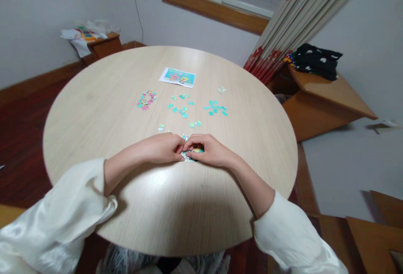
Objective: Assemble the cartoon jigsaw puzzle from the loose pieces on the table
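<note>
A small patch of jigsaw puzzle [190, 158], teal with some yellow, lies flat on the round wooden table [151, 211] and is largely covered by my hands. My left hand [165, 148] is closed at its left side, with thumb and fingers at the edge. From the right my right hand [210, 150] curls over it, thumb and fingertips drawn together on the pieces. The fingertips of both hands nearly meet. Exactly which piece each hand grips is hidden. Just beyond lie a loose piece [161, 128] and a small cluster of pieces [194, 124].
Farther back are a ring of pink and mixed pieces [146, 100], scattered teal pieces [184, 111], a teal pile [215, 108] and pale pieces [222, 90]. A printed picture [178, 77] lies behind them. A wooden stand [324, 102] bearing black cloth is at right.
</note>
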